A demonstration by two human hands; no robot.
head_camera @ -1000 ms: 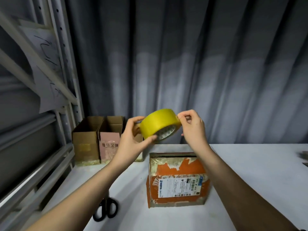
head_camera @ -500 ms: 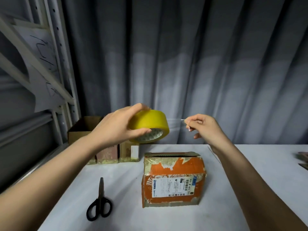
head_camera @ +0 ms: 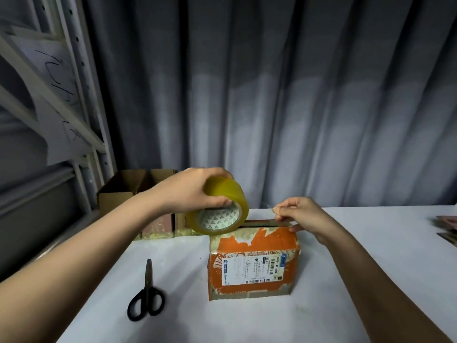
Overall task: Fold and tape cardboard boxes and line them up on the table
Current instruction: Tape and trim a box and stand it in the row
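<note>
An orange cardboard box (head_camera: 252, 266) with a white shipping label stands on the white table (head_camera: 346, 280) in front of me. My left hand (head_camera: 190, 191) grips a yellow tape roll (head_camera: 220, 211) from above, held at the box's top left corner. My right hand (head_camera: 299, 216) pinches the pulled-out tape end at the box's top right edge. The clear strip between roll and fingers is hard to see.
Black scissors (head_camera: 146, 295) lie on the table left of the box. Open cardboard boxes (head_camera: 138, 191) stand in a row at the back left by a metal rack (head_camera: 81, 100). Flat cardboard pieces (head_camera: 447, 226) lie at the right edge. A grey curtain hangs behind.
Both hands have come down from mid-air to the box top. My right hand pulled the tape end away from the roll to the right; my left shifted its grip onto the roll's top.
</note>
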